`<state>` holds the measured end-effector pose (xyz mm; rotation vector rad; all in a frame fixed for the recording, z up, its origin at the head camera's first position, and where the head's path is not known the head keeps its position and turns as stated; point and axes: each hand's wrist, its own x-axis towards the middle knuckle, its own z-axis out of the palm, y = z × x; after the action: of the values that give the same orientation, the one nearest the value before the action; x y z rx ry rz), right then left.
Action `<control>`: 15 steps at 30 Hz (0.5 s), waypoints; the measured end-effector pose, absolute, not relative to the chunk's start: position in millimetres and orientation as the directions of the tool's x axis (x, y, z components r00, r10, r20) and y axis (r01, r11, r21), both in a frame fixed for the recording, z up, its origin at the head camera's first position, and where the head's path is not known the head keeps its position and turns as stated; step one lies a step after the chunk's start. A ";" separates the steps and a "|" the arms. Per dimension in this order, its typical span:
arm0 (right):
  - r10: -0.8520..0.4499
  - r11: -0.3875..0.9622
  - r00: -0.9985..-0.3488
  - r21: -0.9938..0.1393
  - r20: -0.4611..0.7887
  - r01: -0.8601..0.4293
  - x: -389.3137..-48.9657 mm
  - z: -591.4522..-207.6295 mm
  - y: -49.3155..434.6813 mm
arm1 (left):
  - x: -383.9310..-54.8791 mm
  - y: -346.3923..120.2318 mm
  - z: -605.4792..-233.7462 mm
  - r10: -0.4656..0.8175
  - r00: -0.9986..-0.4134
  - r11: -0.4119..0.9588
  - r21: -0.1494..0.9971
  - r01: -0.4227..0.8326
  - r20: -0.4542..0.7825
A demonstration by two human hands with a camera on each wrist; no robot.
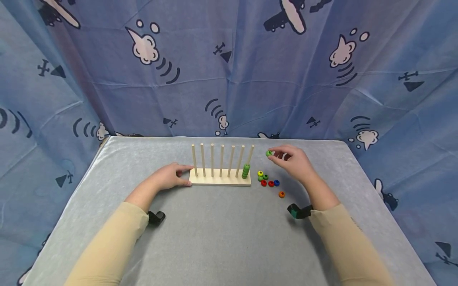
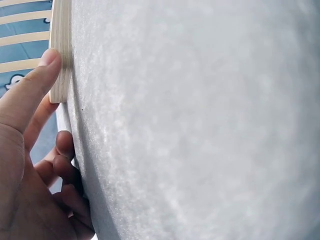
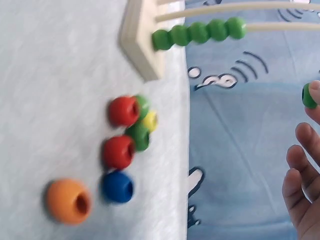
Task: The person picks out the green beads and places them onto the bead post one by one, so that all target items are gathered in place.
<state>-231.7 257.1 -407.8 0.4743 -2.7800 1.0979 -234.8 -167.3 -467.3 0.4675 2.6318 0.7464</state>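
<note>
Sleeved arms (image 1: 107,242) stretched forward, left hand (image 1: 168,176) low and gripping, right hand (image 1: 294,161) raised, pinching.

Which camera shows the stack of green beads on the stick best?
The right wrist view. There the stack of green beads looks big enough to count all five. The head view shows it too, but much smaller, on the right-end stick. The left wrist view doesn't show it.
</note>
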 end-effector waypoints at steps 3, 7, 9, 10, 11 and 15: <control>-0.256 0.668 -0.932 -0.650 0.258 -0.363 -230.3 -399.0 249.4 | -235.1 -167.4 -468.2 0.405 -0.879 0.804 0.556 0.211 -0.253; -0.275 0.637 -0.907 -0.646 0.320 -0.421 -228.4 -387.6 239.9 | -235.0 -167.8 -468.7 0.403 -0.879 0.802 0.561 0.204 -0.256; -0.284 0.622 -0.892 -0.640 0.353 -0.451 -227.2 -382.7 235.6 | -235.1 -167.9 -469.1 0.403 -0.879 0.802 0.562 0.203 -0.257; -0.288 0.615 -0.883 -0.636 0.370 -0.467 -226.6 -380.4 233.5 | -235.0 -168.0 -469.1 0.402 -0.879 0.802 0.561 0.203 -0.257; -0.292 0.608 -0.876 -0.633 0.384 -0.480 -225.9 -378.4 231.6 | -235.2 -167.9 -469.3 0.403 -0.878 0.802 0.561 0.204 -0.257; -0.301 0.577 -0.852 -0.629 0.428 -0.520 -223.2 -371.7 225.6 | -235.7 -167.7 -469.8 0.407 -0.877 0.803 0.558 0.210 -0.255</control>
<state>-223.2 225.6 -371.7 0.6774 -2.5367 1.1443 -235.7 -167.7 -469.8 0.4674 2.6247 0.7521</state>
